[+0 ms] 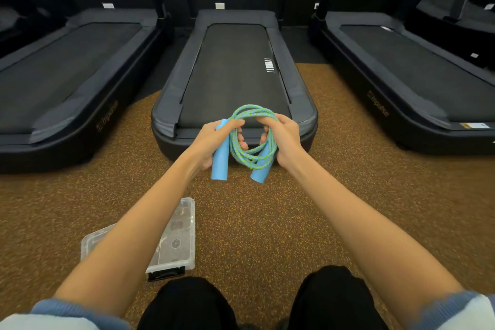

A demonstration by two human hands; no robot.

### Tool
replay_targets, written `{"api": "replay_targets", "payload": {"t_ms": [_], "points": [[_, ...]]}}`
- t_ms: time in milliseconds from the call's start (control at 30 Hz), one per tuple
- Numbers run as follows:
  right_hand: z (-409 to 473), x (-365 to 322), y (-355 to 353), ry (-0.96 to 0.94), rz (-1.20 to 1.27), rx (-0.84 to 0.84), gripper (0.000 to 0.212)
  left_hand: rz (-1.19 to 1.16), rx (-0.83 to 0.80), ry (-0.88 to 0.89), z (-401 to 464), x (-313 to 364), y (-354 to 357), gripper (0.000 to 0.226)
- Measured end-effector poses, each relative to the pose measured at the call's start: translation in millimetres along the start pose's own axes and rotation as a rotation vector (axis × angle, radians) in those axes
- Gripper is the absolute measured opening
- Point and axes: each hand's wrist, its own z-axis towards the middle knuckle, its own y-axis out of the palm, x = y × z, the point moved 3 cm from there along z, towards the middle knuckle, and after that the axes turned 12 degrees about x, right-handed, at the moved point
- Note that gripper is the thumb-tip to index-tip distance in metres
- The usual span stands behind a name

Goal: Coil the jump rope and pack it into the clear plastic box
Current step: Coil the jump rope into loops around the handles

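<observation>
Above the near end of the middle treadmill we hold the jump rope coiled in several loops, off the floor. Our left hand closes around one blue handle and the left side of the coil; our right hand grips the right side of the coil with the second blue handle hanging out below. Both handles point down toward the speckled brown floor. Nearer us than the treadmill, under our left forearm, the clear plastic box lies on the floor, well apart from the rope. Whether the box is open we cannot tell.
</observation>
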Motion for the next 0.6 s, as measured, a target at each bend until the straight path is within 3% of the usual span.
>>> {"api": "replay_targets", "payload": {"t_ms": [267, 467, 600], "points": [[10.8, -27.4, 10.8, -0.288, -0.365, 0.003, 0.022, -0.015, 0.054, 0.083, 0.3, 25.6, -9.8, 0.024], [-0.4, -36.0, 22.9, -0.052, -0.168, -0.209, 0.021, -0.057, 0.093, 0.074, -3.8, 35.8, -19.8, 0.02], [-5.0, -41.2, 33.5, -0.004, -0.106, -0.316, 0.011, -0.064, 0.119, 0.104, -0.5, 44.2, -35.1, 0.015]]}}
